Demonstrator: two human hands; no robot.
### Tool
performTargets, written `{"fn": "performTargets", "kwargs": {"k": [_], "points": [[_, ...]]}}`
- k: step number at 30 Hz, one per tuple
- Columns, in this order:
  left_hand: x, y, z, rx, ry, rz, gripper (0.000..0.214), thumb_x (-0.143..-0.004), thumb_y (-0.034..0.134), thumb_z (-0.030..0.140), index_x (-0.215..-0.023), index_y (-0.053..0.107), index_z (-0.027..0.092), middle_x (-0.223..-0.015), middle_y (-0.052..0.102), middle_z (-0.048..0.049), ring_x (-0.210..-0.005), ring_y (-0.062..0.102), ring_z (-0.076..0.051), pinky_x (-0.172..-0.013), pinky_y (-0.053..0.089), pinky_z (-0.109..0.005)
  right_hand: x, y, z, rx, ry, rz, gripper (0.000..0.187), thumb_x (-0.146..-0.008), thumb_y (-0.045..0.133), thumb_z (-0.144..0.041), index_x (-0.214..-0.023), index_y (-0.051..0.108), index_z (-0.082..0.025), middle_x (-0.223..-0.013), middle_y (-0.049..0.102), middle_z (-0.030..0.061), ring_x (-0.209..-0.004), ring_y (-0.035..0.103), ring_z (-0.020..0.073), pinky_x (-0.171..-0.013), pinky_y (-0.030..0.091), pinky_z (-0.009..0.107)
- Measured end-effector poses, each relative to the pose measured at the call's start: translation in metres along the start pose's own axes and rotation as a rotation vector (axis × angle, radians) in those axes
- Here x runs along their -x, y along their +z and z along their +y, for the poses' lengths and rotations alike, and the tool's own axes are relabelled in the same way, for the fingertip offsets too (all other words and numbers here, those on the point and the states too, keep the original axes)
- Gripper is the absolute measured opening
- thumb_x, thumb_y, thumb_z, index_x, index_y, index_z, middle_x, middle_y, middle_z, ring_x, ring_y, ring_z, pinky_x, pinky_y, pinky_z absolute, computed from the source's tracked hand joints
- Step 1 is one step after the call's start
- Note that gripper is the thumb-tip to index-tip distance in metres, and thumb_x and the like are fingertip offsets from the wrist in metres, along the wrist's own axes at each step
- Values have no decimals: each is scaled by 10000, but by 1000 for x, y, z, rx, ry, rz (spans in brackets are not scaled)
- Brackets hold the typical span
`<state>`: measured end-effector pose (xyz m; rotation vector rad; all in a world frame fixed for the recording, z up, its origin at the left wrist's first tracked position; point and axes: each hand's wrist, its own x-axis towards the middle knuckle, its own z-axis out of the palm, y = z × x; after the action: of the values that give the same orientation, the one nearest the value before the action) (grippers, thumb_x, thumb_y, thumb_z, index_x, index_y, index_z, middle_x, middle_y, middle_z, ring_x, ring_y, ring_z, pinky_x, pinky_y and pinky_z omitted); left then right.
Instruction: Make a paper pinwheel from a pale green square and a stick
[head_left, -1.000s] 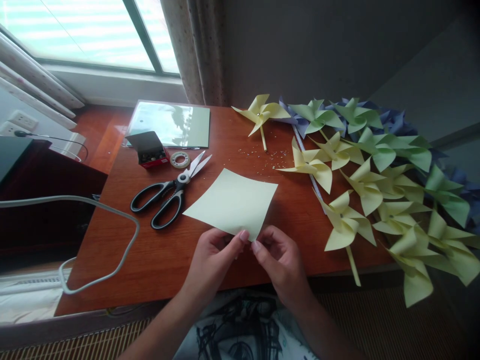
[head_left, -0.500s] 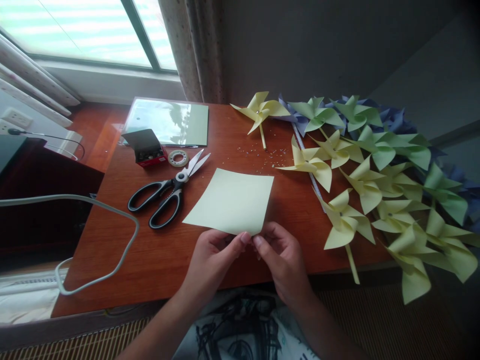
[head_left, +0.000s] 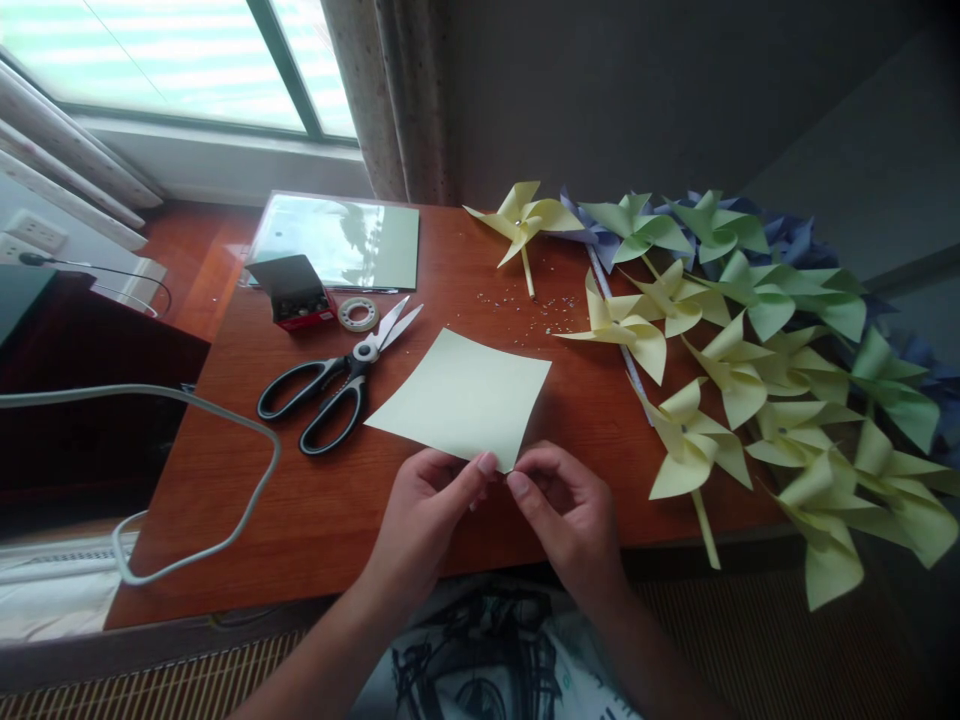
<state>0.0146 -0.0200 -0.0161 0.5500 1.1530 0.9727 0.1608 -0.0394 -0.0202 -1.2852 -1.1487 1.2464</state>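
Note:
A pale yellow sheet of paper (head_left: 465, 395), roughly square and slightly curved, is held above the table by its near edge. My left hand (head_left: 435, 505) pinches that edge, thumb on top and fingers hidden underneath. Thumb and forefinger of my right hand (head_left: 562, 505) close on the near right corner; its other fingers curl below. Left of the paper lie scissors (head_left: 352, 370) with black handles, blades parted and pointing away. Behind them are a roll of tape (head_left: 358, 314) and an open red box (head_left: 300, 300) of small dark things I cannot make out.
Several yellow paper pinwheels (head_left: 694, 440) and green ones (head_left: 757, 290) crowd the right side, purple ones behind. Small paper bits (head_left: 551, 310) are scattered on the wooden table (head_left: 300, 530). A clear folder (head_left: 330, 240) lies at the back; a white cable (head_left: 255, 490) loops over the left edge.
The sheet has turned slightly clockwise, its far edge now slanting down to the right. My right fingers have shifted onto its near corner. Both hands stay in nearly the same place.

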Motion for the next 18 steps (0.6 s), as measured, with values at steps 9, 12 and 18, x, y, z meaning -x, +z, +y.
{"fn": "performTargets", "kwargs": {"k": [9,12,18], "points": [[2,0,-3,-4,10,-16,238,-763,854,358,-706,755,149,-646,667,-11,-610,515,-105,-577,424,-208,2,6,-3,-88,69,5,137,-929,654,-255,-807,616,-206,-734,650,-14,-642,610,131,-619,529,234],[1,0,-3,-9,14,-16,233,-771,853,352,-706,759,150,-637,667,-6,-603,514,-98,-574,426,-199,2,6,-5,-96,68,7,131,-929,651,-260,-815,615,-208,-745,648,-11,-649,610,135,-632,538,239],[1,-1,-5,-5,30,-30,209,-790,843,339,-718,763,160,-653,679,3,-608,517,-88,-578,430,-182,1,6,-4,-118,72,-4,129,-932,644,-256,-816,613,-209,-739,630,-12,-662,606,139,-646,538,242]]}}
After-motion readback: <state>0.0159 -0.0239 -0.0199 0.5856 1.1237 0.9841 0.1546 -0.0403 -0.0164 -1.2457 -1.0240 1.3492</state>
